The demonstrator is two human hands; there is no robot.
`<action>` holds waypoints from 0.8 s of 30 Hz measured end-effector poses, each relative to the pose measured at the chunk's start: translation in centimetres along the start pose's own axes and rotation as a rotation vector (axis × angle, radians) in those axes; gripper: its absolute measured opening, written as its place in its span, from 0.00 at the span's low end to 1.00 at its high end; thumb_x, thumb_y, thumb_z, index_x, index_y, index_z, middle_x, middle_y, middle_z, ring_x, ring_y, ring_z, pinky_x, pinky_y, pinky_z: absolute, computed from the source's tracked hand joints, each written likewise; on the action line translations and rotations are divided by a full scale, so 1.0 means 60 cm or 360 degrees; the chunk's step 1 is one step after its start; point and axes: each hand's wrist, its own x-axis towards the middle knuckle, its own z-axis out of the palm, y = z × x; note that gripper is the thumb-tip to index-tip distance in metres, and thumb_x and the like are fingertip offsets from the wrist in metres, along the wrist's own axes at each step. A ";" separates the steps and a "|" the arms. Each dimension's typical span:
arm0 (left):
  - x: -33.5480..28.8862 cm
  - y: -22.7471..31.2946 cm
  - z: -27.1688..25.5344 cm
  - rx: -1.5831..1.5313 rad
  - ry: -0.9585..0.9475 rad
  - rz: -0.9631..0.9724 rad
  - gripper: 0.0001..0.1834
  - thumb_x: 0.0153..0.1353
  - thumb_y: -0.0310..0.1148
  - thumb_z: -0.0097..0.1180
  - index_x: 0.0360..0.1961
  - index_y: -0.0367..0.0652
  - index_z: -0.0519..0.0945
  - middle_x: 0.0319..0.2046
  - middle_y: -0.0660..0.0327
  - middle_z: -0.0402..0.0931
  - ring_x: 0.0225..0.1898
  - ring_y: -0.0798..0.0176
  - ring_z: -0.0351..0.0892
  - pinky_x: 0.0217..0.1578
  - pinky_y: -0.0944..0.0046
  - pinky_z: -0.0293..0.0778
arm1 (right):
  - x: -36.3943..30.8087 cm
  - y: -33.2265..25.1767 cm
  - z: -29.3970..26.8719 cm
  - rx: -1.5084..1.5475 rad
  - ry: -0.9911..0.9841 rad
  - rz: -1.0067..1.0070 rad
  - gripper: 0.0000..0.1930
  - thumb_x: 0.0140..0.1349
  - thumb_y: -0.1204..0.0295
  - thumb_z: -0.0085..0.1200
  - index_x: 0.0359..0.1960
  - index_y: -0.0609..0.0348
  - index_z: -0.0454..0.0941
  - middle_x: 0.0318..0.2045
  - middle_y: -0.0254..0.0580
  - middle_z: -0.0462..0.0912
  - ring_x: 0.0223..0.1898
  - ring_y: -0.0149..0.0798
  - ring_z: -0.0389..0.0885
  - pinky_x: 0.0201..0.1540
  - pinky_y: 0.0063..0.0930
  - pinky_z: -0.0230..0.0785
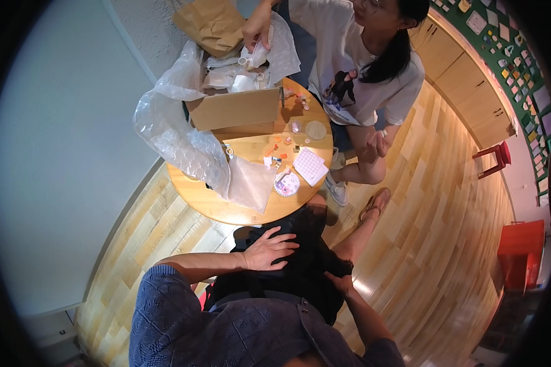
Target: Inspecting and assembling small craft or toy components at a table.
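In the head view, the person's left hand (pixel 270 249) lies flat with its fingers spread on a soft, creased black fabric bundle (pixel 281 284), which sits across the lap; the right hand (pixel 341 282) is against the bundle's right side, its fingers hidden, so whether it grips cannot be told. The person's sleeve (pixel 168 306) is blue knit with a raised diamond pattern. Just ahead, a round table (pixel 220 211) of smooth, pale wood bears a brown cardboard box (pixel 232 110), puckered clear bubble wrap (pixel 177 122) and a limp, translucent sheet (pixel 252 180). Near its right side lie a square white pad (pixel 311 165) with a lilac grid, a round pad (pixel 286 183) with a scalloped rim and small orange pieces (pixel 274 149). A co-worker in a white printed shirt (pixel 361 73) has one hand (pixel 258 29) among white wrapped items (pixel 242 76) by a crumpled paper bag (pixel 209 25). Around them run a plank floor (pixel 422 220), a pale wall (pixel 61 153), wooden cabinets (pixel 459 70) and a red stool (pixel 494 160). The co-worker's face is partly cut off at the top edge, the wrapped items' contents are unclear, and dark fisheye rims swallow the corners.
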 end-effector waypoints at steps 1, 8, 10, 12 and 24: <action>0.000 0.000 -0.001 0.0010 -0.0001 0.0000 0.17 0.59 0.41 0.59 0.48 0.46 0.80 0.61 0.65 0.71 0.72 0.60 0.57 0.70 0.41 0.44 | 0.000 -0.005 -0.001 -0.0057 0.0005 -0.0041 0.53 0.47 0.54 0.75 0.70 0.65 0.57 0.67 0.53 0.65 0.69 0.46 0.63 0.70 0.34 0.56; 0.001 0.001 -0.002 0.0032 -0.0021 0.0008 0.18 0.59 0.41 0.58 0.49 0.46 0.80 0.63 0.64 0.70 0.72 0.59 0.57 0.70 0.41 0.45 | -0.002 -0.016 -0.003 -0.0042 -0.0037 0.0001 0.52 0.48 0.55 0.74 0.70 0.65 0.57 0.66 0.53 0.66 0.68 0.46 0.65 0.69 0.34 0.59; 0.002 0.002 -0.003 0.0045 -0.0027 0.0008 0.18 0.59 0.41 0.58 0.49 0.46 0.80 0.63 0.64 0.70 0.72 0.58 0.57 0.70 0.41 0.45 | 0.000 -0.005 0.000 -0.0126 0.0014 0.0003 0.52 0.48 0.55 0.74 0.70 0.66 0.57 0.66 0.53 0.67 0.68 0.46 0.65 0.69 0.35 0.59; 0.001 0.004 -0.004 0.0055 -0.0034 0.0009 0.18 0.60 0.41 0.58 0.49 0.46 0.80 0.63 0.64 0.70 0.72 0.58 0.57 0.70 0.41 0.45 | 0.004 0.000 0.000 -0.0209 0.0061 0.0004 0.52 0.48 0.55 0.74 0.70 0.66 0.58 0.66 0.53 0.67 0.68 0.46 0.65 0.69 0.35 0.59; 0.002 0.008 -0.007 0.0094 -0.0053 0.0001 0.17 0.60 0.41 0.58 0.49 0.46 0.80 0.62 0.64 0.70 0.72 0.59 0.57 0.70 0.42 0.45 | 0.008 0.010 -0.002 -0.0159 0.0002 -0.0068 0.48 0.48 0.54 0.74 0.67 0.65 0.63 0.62 0.52 0.73 0.62 0.45 0.72 0.64 0.34 0.66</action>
